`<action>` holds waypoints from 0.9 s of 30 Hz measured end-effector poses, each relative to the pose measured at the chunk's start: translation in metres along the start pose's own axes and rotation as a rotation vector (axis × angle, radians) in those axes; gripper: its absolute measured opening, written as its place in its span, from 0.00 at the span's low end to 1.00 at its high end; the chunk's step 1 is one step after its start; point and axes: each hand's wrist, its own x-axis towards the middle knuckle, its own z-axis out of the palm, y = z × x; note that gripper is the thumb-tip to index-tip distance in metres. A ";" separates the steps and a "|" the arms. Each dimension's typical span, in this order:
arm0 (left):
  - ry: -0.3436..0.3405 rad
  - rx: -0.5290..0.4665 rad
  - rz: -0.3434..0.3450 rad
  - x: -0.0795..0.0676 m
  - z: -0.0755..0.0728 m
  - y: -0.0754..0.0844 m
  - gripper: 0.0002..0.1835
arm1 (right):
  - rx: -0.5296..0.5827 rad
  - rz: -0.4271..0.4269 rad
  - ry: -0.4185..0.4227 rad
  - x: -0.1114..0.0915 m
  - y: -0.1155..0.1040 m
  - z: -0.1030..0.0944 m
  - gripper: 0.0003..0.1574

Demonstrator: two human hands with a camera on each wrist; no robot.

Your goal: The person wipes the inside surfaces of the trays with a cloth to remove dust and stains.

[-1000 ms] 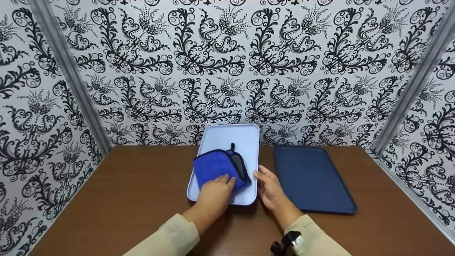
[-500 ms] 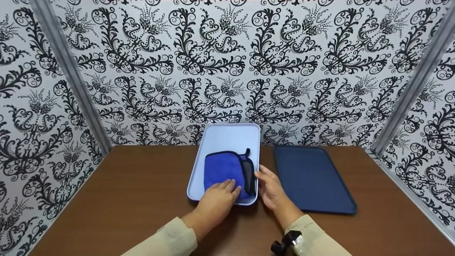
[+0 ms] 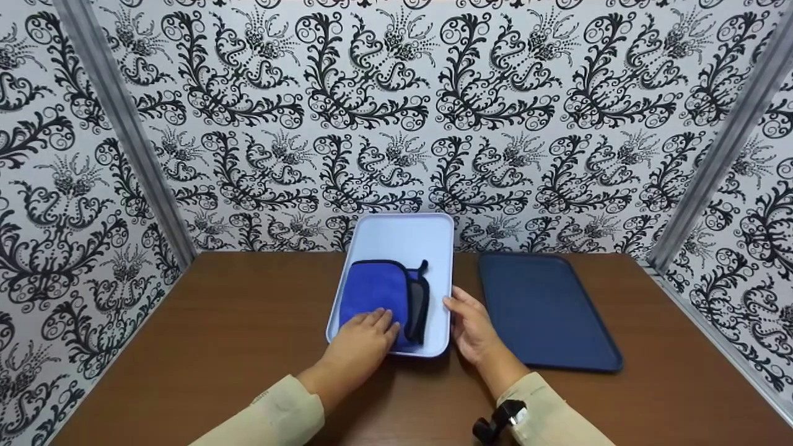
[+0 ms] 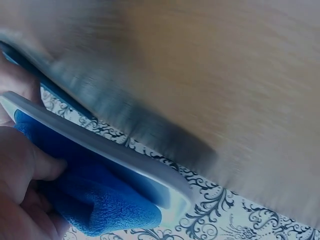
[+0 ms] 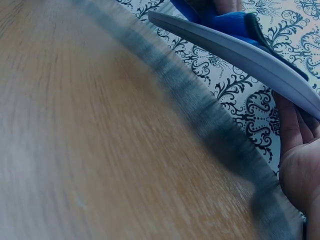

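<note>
A light blue rectangular tray (image 3: pixel 403 235) stands tilted above the table, its rim seen nearly edge-on in both wrist views. My right hand (image 3: pixel 471 328) grips its right edge, thumb at the rim and fingers behind. On the tray's face lies a folded blue microfibre cloth (image 3: pixel 373 288) with black edging, a dark inner side and a small black loop. My left hand (image 3: pixel 362 344) holds the cloth's lower part against the tray. In the left wrist view the thumb and fingers bend around the cloth (image 4: pixel 125 215), whose fold bulges outward.
A dark blue tray (image 3: pixel 548 310) lies on the brown wooden table (image 3: pixel 248 322), to the right of my right hand. Black-and-white patterned walls (image 3: pixel 372 124) close in the back and sides. A black strap with a small device (image 3: pixel 499 421) sits on my right sleeve.
The cloth has turned straighter, slid right, then back left across the tray with my left hand. My right hand and the light blue tray stay nearly still.
</note>
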 end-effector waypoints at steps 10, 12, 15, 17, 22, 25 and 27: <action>-0.094 -0.011 -0.078 -0.004 0.006 -0.015 0.17 | -0.020 -0.009 0.028 0.001 0.000 -0.001 0.35; -0.113 -0.015 -0.103 -0.006 0.010 -0.017 0.17 | -0.029 -0.010 0.029 0.000 0.000 -0.001 0.35; -0.128 -0.028 -0.147 -0.008 0.015 -0.020 0.16 | -0.036 -0.009 0.029 0.000 0.001 -0.001 0.34; -0.134 -0.042 -0.181 -0.009 0.018 -0.020 0.16 | -0.040 -0.012 0.022 0.001 0.001 -0.001 0.33; -0.145 -0.071 -0.257 -0.013 0.019 -0.019 0.16 | -0.042 -0.014 0.013 0.002 0.001 0.000 0.32; -0.121 -0.068 -0.297 -0.016 0.018 -0.016 0.15 | -0.033 -0.006 0.022 0.002 0.001 0.000 0.31; -0.085 -0.056 -0.323 -0.016 0.017 -0.014 0.15 | -0.036 -0.010 0.022 0.003 0.001 0.000 0.31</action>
